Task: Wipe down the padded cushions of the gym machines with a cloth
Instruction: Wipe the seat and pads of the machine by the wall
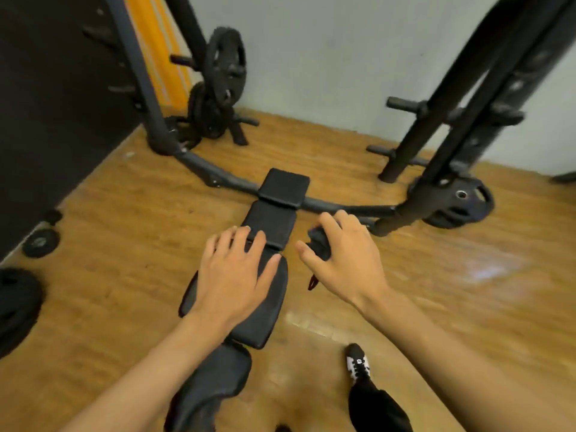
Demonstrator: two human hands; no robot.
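Over black padded bench cushions: left hand lies flat on the middle pad, fingers straight and spread, probably steadying it. Just right of the bench, right hand grips bunched dark cloth, not yet touching padding.

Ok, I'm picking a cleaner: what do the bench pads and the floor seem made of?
Bench pads: likely black vinyl or faux leather, matte and smooth, with seams between sections. Floor: wood or wood-look laminate, semi-glossy; grain streaks and a pale reflection show.
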